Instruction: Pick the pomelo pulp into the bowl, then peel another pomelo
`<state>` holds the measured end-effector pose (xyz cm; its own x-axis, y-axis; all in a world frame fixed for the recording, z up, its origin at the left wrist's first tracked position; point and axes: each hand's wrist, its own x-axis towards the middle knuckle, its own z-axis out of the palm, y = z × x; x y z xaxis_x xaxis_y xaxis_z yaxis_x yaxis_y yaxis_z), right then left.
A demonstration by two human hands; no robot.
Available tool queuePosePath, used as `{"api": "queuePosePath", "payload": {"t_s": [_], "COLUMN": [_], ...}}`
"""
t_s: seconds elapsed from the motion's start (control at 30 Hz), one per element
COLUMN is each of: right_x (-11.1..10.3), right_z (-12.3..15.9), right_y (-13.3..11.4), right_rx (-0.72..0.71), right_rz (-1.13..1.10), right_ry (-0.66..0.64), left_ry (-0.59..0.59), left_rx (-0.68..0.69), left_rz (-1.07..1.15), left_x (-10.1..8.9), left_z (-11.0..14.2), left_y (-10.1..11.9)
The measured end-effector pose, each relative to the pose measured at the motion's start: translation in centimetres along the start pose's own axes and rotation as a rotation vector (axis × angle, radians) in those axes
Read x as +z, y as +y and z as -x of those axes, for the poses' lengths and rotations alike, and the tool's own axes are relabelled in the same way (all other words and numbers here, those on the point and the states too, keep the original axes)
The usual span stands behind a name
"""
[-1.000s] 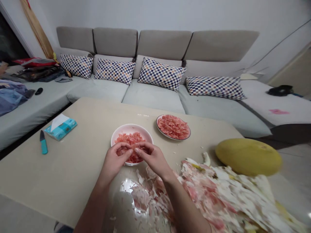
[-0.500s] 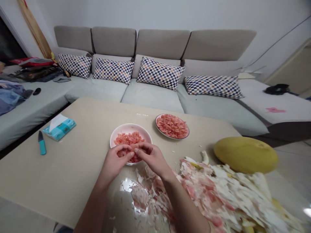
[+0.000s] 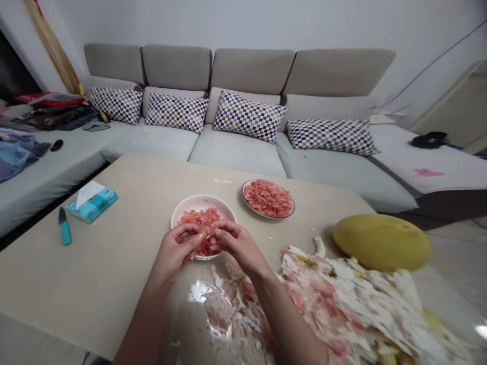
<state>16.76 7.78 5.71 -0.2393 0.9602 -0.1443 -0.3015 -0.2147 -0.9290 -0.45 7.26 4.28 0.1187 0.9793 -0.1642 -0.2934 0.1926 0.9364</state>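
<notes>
My left hand (image 3: pixel 175 250) and my right hand (image 3: pixel 236 246) meet over the near rim of a pink bowl (image 3: pixel 190 206) holding pink pomelo flesh. Both hands pinch one piece of pomelo flesh (image 3: pixel 205 233) between thumbs and fingertips, just above the bowl. A white plate (image 3: pixel 288 213) piled with more pomelo flesh sits behind and to the right. A heap of pomelo peel and membrane scraps (image 3: pixel 342 304) spreads across the table at my right forearm.
A whole yellow pomelo (image 3: pixel 382 242) lies at the table's right edge. A teal tissue pack (image 3: pixel 91 201) and a teal-handled knife (image 3: pixel 64 226) lie at the left. A grey sofa with checked cushions (image 3: pixel 247 115) runs behind the beige table (image 3: pixel 95 268).
Both hands stay together over the bowl, shifting slightly as their fingers work the piece. The view has drifted a little to the right.
</notes>
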Motion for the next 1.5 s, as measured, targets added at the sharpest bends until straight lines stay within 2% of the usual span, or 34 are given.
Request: {"api": "queuePosePath", "payload": {"t_s": [0.33,0.63,0.87,1.0,1.17,1.27,1.37,1.5], "right_x": [0.4,0.4,0.1,0.0,-0.1,-0.1,0.1,0.4], "right_z": [-0.2,0.0,-0.1,-0.1,0.1,0.2,0.4,0.5], "right_y": [0.4,0.2,0.1,-0.1,0.2,0.3,0.2,0.2], "right_rx": [-0.080,-0.010,-0.032,-0.034,-0.117,-0.213,-0.282,-0.280], "right_rz": [-0.025,-0.003,0.035,0.037,0.111,0.247,0.376,0.434], "right_ry": [0.120,0.041,0.085,0.098,0.101,0.112,0.104,0.068], "left_ry": [0.106,0.124,0.182,0.216,0.205,0.132,0.110,0.110], "left_rx": [0.048,0.042,0.073,0.107,0.264,0.266,0.261,0.242], "left_rz": [0.099,0.093,0.108,-0.068,-0.281,-0.357,-0.406,-0.413], "left_x": [0.6,0.5,0.2,-0.1,-0.1,0.1,0.4,0.6], "left_z": [-0.1,-0.2,-0.4,-0.3,0.1,0.3,0.5,0.8], "left_y": [0.2,0.0,0.1,0.1,0.2,0.3,0.5,0.7]}}
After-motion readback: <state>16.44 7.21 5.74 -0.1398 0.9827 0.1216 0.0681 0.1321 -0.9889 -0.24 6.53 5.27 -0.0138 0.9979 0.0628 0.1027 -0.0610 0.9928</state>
